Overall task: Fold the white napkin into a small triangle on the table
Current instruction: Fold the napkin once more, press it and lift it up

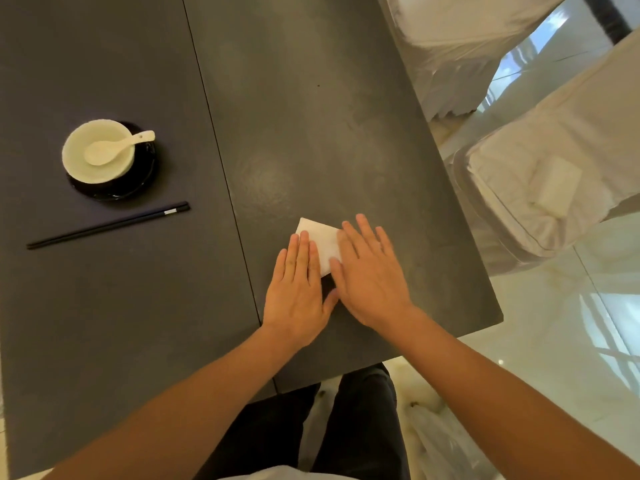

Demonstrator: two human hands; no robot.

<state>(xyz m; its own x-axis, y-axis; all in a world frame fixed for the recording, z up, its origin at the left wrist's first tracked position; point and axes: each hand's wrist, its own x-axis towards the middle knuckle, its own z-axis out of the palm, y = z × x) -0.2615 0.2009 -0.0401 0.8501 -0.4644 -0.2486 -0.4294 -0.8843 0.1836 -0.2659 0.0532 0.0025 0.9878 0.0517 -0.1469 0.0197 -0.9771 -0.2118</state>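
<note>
Both hands flat, palms down, on the dark grey table (311, 98); left hand (297, 292) has fingers straight and pressed together, thumb angled out toward the other hand; right hand (370, 275) has fingers extended and slightly spread; neither hand pinches anything, both press down.

White napkin (320, 241) lies on the table under and between the fingertips of both hands; folded small, only part visible; one corner sticks out just beyond the left fingertips; right side hidden under the right hand's fingers, so the full outline cannot be told; near edge shows in the gap between the two hands, just ahead of the left thumb.

Left thumb tip touching or nearly touching the right hand's edge; cannot tell which.

Well to the left of the left hand and further away: white bowl (98, 151) sitting on a black saucer (140, 181), white spoon (114, 149) resting inside the bowl with handle over the rim; black chopsticks (107, 225) lie as a pair on the table between that bowl and the left hand, well apart from it.

Beyond and to the right of the right hand, past the table edge: chairs with white fabric covers (540, 174); glossy pale floor (554, 341) right of the right forearm; person's dark trousers (346, 427) visible below the table edge between the forearms.
</note>
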